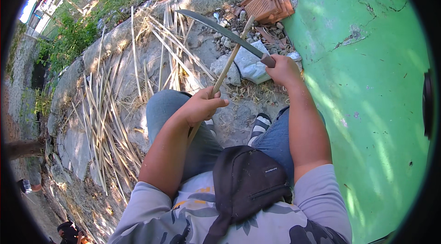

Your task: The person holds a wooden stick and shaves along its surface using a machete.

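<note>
My left hand [203, 106] is closed round a long pale bamboo strip [228, 64], which slants up and away to the right; its lower end runs down beside my left leg. In my right hand [284, 71] is the brown handle of a machete [220, 28]. The long dark blade points to the far left and crosses the strip near its upper part. Whether blade and strip touch, I cannot tell. Beyond the blade's handle lies a whitish stone block [251, 63].
Many cut strips [108, 124] lie in a loose pile on the stone ground at left, with more strips [174, 51] farther off. Orange roof tiles [267, 6] sit among rubble at the back. A green painted floor [367, 106] spreads to the right. A black bag [250, 175] hangs at my front.
</note>
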